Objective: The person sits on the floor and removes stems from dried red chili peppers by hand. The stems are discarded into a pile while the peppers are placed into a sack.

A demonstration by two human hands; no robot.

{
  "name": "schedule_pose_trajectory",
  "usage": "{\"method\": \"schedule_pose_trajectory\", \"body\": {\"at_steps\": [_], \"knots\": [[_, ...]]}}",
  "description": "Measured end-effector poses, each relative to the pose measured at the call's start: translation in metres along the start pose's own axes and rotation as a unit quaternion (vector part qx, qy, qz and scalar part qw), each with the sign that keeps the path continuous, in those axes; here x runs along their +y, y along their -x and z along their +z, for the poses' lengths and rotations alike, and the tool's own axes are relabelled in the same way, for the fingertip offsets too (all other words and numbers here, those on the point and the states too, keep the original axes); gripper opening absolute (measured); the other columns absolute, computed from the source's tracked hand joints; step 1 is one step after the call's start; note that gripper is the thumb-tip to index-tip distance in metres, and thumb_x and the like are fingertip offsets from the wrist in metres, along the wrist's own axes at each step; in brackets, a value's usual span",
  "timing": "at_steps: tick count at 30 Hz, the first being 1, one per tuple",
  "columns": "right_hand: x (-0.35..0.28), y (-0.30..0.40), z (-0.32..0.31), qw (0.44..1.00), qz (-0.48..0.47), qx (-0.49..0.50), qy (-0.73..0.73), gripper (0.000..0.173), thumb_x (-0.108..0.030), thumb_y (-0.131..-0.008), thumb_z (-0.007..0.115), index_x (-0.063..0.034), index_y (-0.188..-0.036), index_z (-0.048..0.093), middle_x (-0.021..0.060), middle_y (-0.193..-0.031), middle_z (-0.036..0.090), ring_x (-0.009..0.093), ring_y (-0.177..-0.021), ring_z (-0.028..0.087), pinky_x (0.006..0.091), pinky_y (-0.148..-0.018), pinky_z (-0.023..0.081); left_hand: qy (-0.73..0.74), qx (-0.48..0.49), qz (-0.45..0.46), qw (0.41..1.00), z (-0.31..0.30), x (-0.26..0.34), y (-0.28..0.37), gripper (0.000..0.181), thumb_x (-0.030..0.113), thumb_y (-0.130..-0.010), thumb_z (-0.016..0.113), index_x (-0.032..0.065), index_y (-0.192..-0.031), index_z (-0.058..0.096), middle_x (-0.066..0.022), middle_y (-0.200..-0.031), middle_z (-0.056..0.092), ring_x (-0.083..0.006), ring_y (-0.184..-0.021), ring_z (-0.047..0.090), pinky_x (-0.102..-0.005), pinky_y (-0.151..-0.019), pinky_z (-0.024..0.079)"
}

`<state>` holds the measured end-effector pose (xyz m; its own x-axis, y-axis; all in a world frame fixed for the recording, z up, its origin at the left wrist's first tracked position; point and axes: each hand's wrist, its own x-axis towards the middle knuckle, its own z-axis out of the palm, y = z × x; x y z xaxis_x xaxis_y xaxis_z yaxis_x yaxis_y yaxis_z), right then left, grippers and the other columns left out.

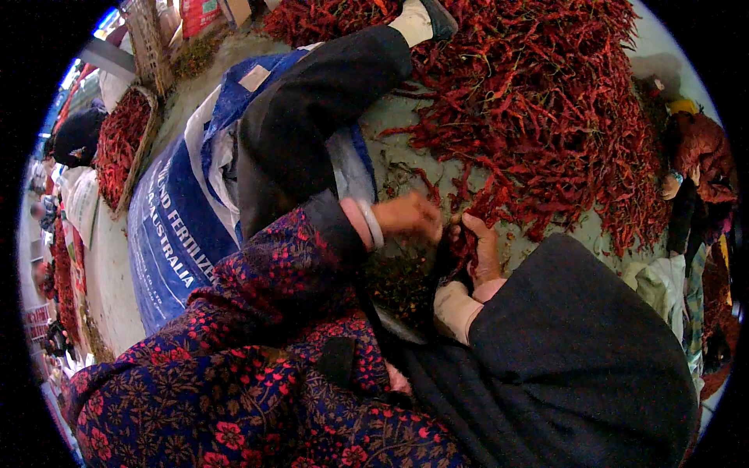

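Observation:
My right hand (485,248) is closed around a small bunch of dried red chili peppers (466,251), its thumb towards the top. Just left of it is my left hand (409,217), blurred, with curled fingers and a pale bangle (371,225) on the wrist. Whether the left fingers pinch anything is too blurred to tell. Beyond both hands spreads a large heap of dried red chilies (526,111), its loose edge close to my right fingertips. Below the hands lies a dark patch of small greenish-brown plant bits (401,284).
My bent knee (585,310) rises at the right, my other leg (292,117) at the upper left. A blue printed fertilizer sack (175,234) lies beside that leg. Further left stands a basket of red chilies (123,143). Another person (699,158) sits past the heap at right.

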<state>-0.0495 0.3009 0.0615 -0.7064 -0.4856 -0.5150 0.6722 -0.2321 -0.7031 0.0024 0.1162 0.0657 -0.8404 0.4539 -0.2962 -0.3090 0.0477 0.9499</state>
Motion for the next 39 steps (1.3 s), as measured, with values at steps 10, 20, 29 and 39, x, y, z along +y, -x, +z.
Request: {"method": "schedule_pose_trajectory", "body": {"at_steps": [10, 20, 29, 39], "knots": [[0.007, -0.009, -0.008, 0.997, -0.067, -0.016, -0.018, 0.026, 0.001, -0.067, 0.061, 0.0024, -0.092, 0.055, 0.0089, -0.075, 0.059, 0.019, -0.06, 0.056, 0.0304, -0.057, 0.047, -0.43, 0.209, 0.048, 0.877, 0.002, -0.012, -0.01, 0.039, 0.008, -0.065, 0.058, 0.0059, -0.104, 0.053, -0.0174, -0.082, 0.059, -0.0352, -0.077, 0.057, -0.0415, -0.065, 0.046], [0.005, -0.009, -0.006, 0.996, -0.058, -0.035, -0.053, 0.021, 0.0, -0.066, 0.062, -0.0013, -0.085, 0.054, 0.0064, -0.071, 0.057, 0.018, -0.058, 0.055, 0.0303, -0.055, 0.047, -0.563, 0.2, 0.062, 0.799, 0.008, -0.03, -0.025, 0.035, 0.005, -0.065, 0.054, 0.0101, -0.1, 0.054, -0.0149, -0.081, 0.056, -0.0342, -0.067, 0.056, -0.0428, -0.053, 0.045], [0.005, -0.008, -0.004, 0.998, -0.054, 0.015, -0.025, 0.024, -0.002, -0.068, 0.061, -0.0012, -0.092, 0.056, 0.0051, -0.081, 0.061, 0.019, -0.069, 0.058, 0.0325, -0.064, 0.048, -0.44, 0.292, 0.234, 0.816, 0.005, -0.001, -0.006, 0.025, 0.002, -0.067, 0.051, 0.0085, -0.092, 0.053, -0.012, -0.079, 0.05, -0.032, -0.068, 0.052, -0.0381, -0.056, 0.043], [0.006, -0.008, -0.005, 0.998, -0.037, -0.021, -0.046, 0.023, 0.0, -0.071, 0.06, -0.0037, -0.093, 0.057, 0.0049, -0.085, 0.061, 0.017, -0.075, 0.058, 0.03, -0.068, 0.048, -0.565, 0.201, 0.336, 0.726, 0.024, 0.0, -0.01, 0.026, 0.01, -0.064, 0.055, 0.0082, -0.09, 0.053, -0.0091, -0.094, 0.051, -0.0244, -0.077, 0.052, -0.0331, -0.062, 0.045]]}}
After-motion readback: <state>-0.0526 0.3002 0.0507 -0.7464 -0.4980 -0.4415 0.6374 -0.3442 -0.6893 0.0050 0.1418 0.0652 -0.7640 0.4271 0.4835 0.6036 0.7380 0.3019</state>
